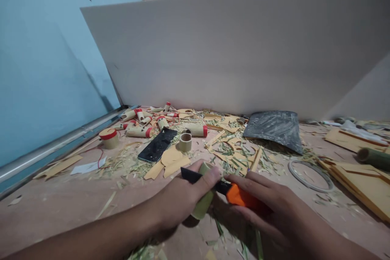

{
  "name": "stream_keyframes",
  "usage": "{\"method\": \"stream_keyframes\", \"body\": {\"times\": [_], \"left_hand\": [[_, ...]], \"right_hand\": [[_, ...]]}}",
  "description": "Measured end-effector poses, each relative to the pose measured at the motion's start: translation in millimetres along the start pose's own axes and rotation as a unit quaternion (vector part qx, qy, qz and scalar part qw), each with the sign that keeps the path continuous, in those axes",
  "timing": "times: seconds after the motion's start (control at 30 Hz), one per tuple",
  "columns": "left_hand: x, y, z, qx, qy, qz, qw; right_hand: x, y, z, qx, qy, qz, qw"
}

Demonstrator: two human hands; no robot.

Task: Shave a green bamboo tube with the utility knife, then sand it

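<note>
Low in the middle of the head view, my left hand (179, 199) is closed round a short green bamboo tube (203, 207). Its thumb presses on the dark blade that lies across the tube's upper part. My right hand (265, 203) grips the orange handle of a utility knife (240, 196), whose blade points left. Part of the tube is covered by my left fingers. Just beyond my hands stands a small pale bamboo ring (185, 142), with a dark phone-like slab (157, 144) to its left.
Several red-ended bamboo pieces (138, 131) lie at the back left, near a red-topped round piece (109, 138). Shavings and cut yellow sheets (173, 162) litter the surface. At right are black sandpaper (274, 130), a grey ring (310, 175) and yellow boards (362, 183). A white panel (243, 53) rises behind.
</note>
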State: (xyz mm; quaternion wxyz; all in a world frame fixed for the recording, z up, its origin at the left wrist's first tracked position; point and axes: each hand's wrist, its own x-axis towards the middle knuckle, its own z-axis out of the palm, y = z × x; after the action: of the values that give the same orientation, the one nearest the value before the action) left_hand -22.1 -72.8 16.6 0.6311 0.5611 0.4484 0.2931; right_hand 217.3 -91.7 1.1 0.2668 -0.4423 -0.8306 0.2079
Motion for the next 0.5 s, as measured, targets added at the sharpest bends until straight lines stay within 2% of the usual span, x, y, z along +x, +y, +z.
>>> {"method": "stream_keyframes", "body": {"times": [0.07,0.23,0.33,0.4,0.5], "left_hand": [[2,0,0.0,-0.019,-0.002,0.002,1.0],[4,-3,-5.7,-0.006,-0.024,-0.012,1.0],[4,-3,-7.9,-0.019,-0.044,-0.014,0.999],[3,-2,-7.7,-0.035,-0.041,-0.009,0.999],[2,-1,-5.5,-0.063,-0.069,0.018,0.995]], "right_hand": [[0,0,-1,0.012,0.014,0.002,1.0],[4,-10,-6,0.072,0.046,0.099,0.991],[5,-13,-8,0.104,0.059,0.119,0.986],[4,-13,-7,0.11,0.039,0.112,0.987],[1,-12,-4,0.114,-0.039,0.084,0.989]]}}
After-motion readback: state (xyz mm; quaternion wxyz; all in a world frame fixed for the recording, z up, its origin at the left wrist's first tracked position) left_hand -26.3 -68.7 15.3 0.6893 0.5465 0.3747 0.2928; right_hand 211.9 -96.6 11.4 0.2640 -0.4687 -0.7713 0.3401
